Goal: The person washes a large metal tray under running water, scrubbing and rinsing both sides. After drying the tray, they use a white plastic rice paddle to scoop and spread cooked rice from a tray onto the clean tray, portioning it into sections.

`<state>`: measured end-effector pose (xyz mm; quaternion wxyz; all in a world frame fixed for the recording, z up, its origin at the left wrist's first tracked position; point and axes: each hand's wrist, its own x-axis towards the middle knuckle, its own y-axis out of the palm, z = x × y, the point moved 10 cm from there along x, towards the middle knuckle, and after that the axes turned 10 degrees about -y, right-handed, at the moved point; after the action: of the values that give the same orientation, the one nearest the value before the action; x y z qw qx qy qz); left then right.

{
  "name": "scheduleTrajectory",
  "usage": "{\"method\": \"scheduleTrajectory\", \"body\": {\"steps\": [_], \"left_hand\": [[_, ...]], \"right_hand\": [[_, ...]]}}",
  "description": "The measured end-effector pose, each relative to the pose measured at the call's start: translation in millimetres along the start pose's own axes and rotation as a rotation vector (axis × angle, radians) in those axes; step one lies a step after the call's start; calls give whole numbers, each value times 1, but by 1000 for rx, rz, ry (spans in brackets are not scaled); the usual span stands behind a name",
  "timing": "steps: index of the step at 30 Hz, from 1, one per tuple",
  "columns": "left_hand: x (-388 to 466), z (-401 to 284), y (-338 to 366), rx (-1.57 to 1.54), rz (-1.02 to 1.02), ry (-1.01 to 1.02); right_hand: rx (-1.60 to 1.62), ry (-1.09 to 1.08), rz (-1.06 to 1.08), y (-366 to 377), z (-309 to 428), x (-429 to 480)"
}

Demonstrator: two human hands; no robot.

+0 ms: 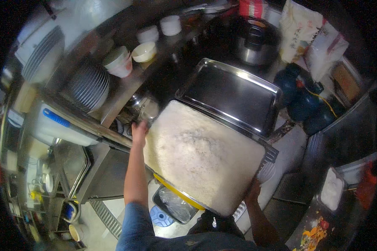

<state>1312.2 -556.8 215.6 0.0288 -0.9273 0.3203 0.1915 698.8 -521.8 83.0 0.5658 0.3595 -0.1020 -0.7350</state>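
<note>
A large rectangular tray [204,150] stretches out before me, spread with a pale, grainy, uneven layer that I cannot identify. A yellow edge [177,193] shows under its near side. My left hand [139,129] is at the tray's left edge, close to the far left corner; blur hides whether its fingers grip. At the right edge is my right hand [254,189], in shadow with its fingers mostly hidden. A whitish ribbed object [266,172] shows just beyond it. Past the tray's far edge lies a shiny steel tray [229,94] without visible contents.
Stacked plates [89,84] and bowls [121,61] line the left shelf, near a blue-handled tool [56,117]. A rice cooker [254,40] stands at the back by printed sacks [300,31]. A black bin [176,204] stands low near me. Chopped food pieces [314,232] lie at right.
</note>
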Motion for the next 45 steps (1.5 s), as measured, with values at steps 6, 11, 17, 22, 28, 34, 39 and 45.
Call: {"method": "scheduleTrajectory", "body": {"steps": [6, 11, 17, 22, 28, 34, 39, 45], "left_hand": [[41, -2, 71, -255, 58, -70], [72, -28, 153, -561, 421, -118], [5, -33, 136, -146, 274, 155], [-120, 6, 23, -98, 53, 389], [-271, 173, -81, 67, -210, -179], [-345, 242, 21, -416, 93, -625], [-344, 241, 32, -324, -293, -605], [-332, 221, 48, -221, -376, -532]], "right_hand": [[51, 12, 29, -18, -8, -10], [-329, -145, -143, -49, 10, -19], [-357, -40, -141, -53, 26, -30], [-631, -10, -40, -74, 23, -14], [-705, -266, -41, -121, 66, 67], [-834, -267, -89, -100, 139, 195], [-386, -68, -45, -26, 145, 233], [-527, 78, 278, 40, 165, 243]]}}
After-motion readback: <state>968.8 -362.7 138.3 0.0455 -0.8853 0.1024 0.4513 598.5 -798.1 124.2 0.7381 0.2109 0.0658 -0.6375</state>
